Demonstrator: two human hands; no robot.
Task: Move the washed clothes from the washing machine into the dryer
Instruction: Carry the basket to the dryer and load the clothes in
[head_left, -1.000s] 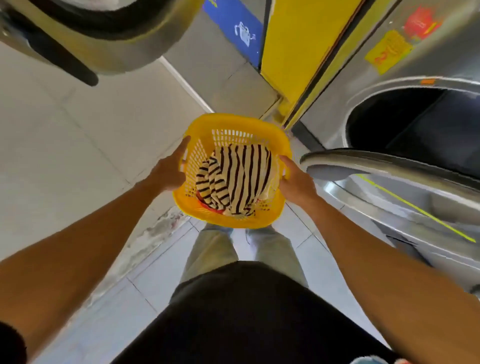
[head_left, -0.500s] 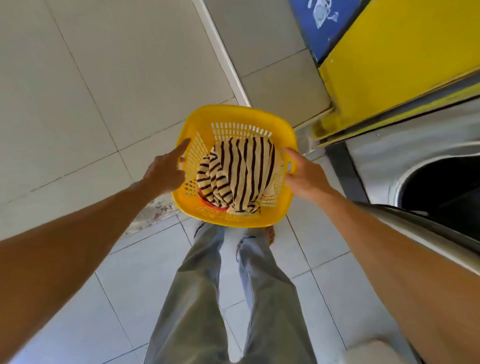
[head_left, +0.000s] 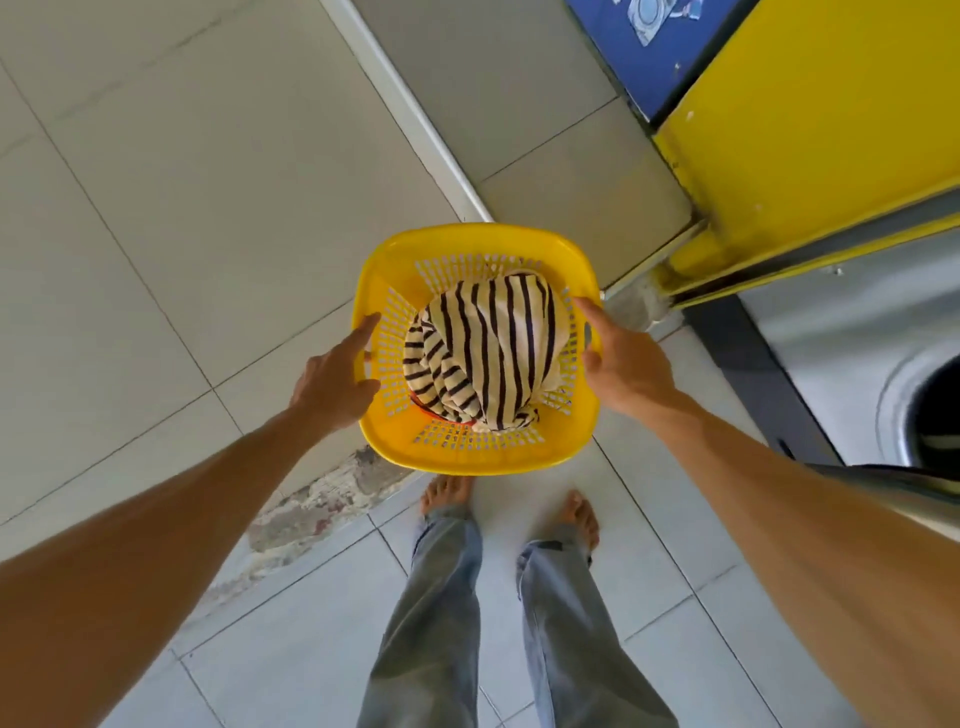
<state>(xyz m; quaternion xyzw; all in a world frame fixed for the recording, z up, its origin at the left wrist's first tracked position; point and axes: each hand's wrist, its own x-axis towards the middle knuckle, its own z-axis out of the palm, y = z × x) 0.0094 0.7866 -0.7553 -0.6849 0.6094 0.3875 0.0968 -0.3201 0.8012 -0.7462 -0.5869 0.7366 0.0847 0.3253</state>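
Note:
A yellow plastic laundry basket (head_left: 470, 244) hangs above the tiled floor, straight ahead of me. In it lies a cream cloth with dark stripes (head_left: 488, 348), with a bit of red fabric showing under it. My left hand (head_left: 332, 379) grips the basket's left handle, forefinger stretched along the rim. My right hand (head_left: 626, 364) grips the right handle. At the right edge stands a steel machine (head_left: 852, 338) with a round dark opening (head_left: 940, 415); its open door rim (head_left: 914, 480) shows behind my right forearm.
A yellow panel (head_left: 831, 119) and a blue sign (head_left: 654, 47) stand at the top right. Pale floor tiles (head_left: 182, 208) spread to the left, with a chipped patch (head_left: 332, 493) near my bare feet (head_left: 447, 493). My legs in grey trousers fill the bottom middle.
My view has tipped further down toward the floor and feet. The basket stays held in both hands. The steel machine has slid toward the right edge, and the upper-left machine door is out of view.

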